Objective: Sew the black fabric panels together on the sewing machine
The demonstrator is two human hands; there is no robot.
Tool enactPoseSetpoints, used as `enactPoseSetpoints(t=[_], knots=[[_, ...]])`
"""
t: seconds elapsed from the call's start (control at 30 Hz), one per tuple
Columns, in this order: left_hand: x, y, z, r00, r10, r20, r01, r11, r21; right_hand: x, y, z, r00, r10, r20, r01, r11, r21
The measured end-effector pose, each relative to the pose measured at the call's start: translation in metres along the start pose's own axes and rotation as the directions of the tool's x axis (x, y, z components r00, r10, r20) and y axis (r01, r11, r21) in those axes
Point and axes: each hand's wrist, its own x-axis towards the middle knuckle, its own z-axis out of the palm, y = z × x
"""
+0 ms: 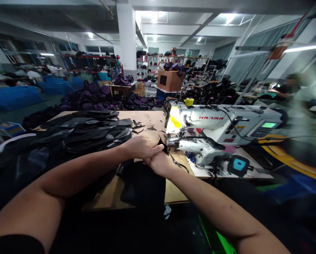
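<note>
Bare forearms [213, 201] converge on a black fabric panel [144, 183], pinched by left hand [140, 146] and right hand [160, 164] beside the HANMA sewing machine [211, 114] — any stitching done is hard to make out — while loose black pieces [86, 132] lie heaped leftward, seemingly unsewn.

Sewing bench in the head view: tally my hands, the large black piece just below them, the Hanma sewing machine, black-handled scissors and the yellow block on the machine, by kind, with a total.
Left hand and right hand: 2
Black piece: 1
Sewing machine: 1
Black-handled scissors: 1
Yellow block: 1
Total: 6
</note>
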Motion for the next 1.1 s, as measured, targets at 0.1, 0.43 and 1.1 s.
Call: enactPoseSetpoints(t=[0.1,0.43,1.1], knots=[[0.001,-0.005,-0.005,1.0,-0.018,-0.014,0.016,0.996,-0.085,-0.022,0.02,-0.001,0.95,-0.069,-0.303,0.048,0.996,-0.077],[0.014,-0.012,-0.016,0.989,-0.089,0.119,0.119,0.953,-0.28,-0.036,0.007,-0.028,0.826,0.326,-0.459,-0.232,0.94,0.25],[-0.01,-0.014,0.009,0.824,-0.528,0.207,0.518,0.551,-0.655,-0.007,0.008,-0.067,0.991,0.126,-0.045,-0.129,0.989,-0.069]])
